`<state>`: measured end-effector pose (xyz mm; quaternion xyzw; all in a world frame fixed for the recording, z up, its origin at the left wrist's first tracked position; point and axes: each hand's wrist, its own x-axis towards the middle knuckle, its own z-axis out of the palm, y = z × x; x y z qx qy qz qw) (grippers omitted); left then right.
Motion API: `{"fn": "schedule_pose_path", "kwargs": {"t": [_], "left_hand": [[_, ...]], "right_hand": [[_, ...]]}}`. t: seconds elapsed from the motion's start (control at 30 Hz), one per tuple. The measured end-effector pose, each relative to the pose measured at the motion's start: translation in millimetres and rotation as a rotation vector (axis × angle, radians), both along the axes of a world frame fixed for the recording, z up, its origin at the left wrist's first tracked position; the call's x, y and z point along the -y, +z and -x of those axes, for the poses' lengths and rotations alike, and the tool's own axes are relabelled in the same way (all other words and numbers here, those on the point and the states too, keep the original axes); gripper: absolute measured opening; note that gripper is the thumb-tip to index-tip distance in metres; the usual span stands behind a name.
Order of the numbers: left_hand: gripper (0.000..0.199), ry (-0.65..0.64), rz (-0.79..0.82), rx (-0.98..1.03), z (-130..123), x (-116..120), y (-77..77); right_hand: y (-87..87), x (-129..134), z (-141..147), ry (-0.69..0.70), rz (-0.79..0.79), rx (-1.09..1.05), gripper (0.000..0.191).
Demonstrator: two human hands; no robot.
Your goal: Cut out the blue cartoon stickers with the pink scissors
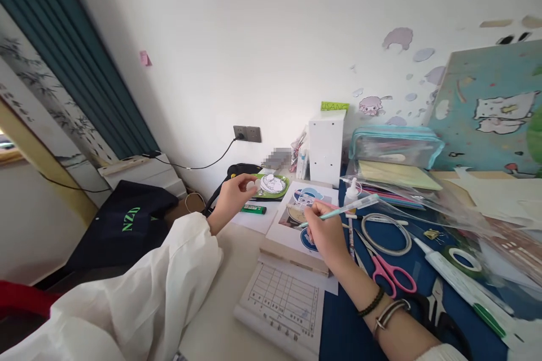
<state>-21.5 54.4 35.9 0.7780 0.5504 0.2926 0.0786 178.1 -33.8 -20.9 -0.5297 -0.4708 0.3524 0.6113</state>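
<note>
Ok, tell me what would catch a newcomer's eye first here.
Probably the right hand, gripping a pale-teal pen over the printed pictures at centre. Next come the pink-handled scissors on the blue surface at right, then the navy fabric lettered NZD in green at left.

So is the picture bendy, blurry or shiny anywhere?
In the head view, the curtain slants, as though stretched near the edge; in the head view, pale glints show on the clear pouch; in the head view, a blocky patch hides detail, and the pale thing at the left hand is too faint to identify.
</note>
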Motion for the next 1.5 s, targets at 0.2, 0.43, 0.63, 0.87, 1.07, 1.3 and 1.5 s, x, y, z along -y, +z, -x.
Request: {"fn": "schedule_pose_path", "kwargs": {"t": [0.2, 0.43, 0.63, 0.87, 1.07, 1.3, 1.5], "left_hand": [[0.025, 0.079, 0.062, -0.301, -24.8, -43.5, 9.1], [0.03, 0.109, 0.115, -0.507, -60.8, -65.4, 5.9], [0.029, 0.037, 0.143, -0.56, -50.8, -66.6, 7.3], [0.027, -0.113, 0.135, -0.588, -37.3, -63.5, 6.7], [0.027, -0.221, 0.063, -0.645, -41.3, -66.9, -3.7], [0.027, -0.222, 0.005, -0.682, -44.9, -65.6, -9.0], [0.025, -0.203, -0.018, -0.677, -45.8, -62.0, -10.8]], "right_hand": [[-6.6, -7.6, 3.6, -0.017, -0.033, 0.012, 0.017], [3.8, -4.4, 6.1, -0.03, -0.023, 0.053, 0.018], [14.3, -1.3, 3.3, -0.002, 0.008, 0.068, 0.019], [15.4, -1.4, 2.5, 0.024, 0.019, 0.072, 0.018], [16.4, -1.2, 2.3, 0.022, 0.025, 0.088, 0.019], [18.8, -0.7, 2.1, 0.031, 0.04, 0.087, 0.018], [18.7, -1.8, 2.3, 0.035, 0.049, 0.098, 0.019]]}}
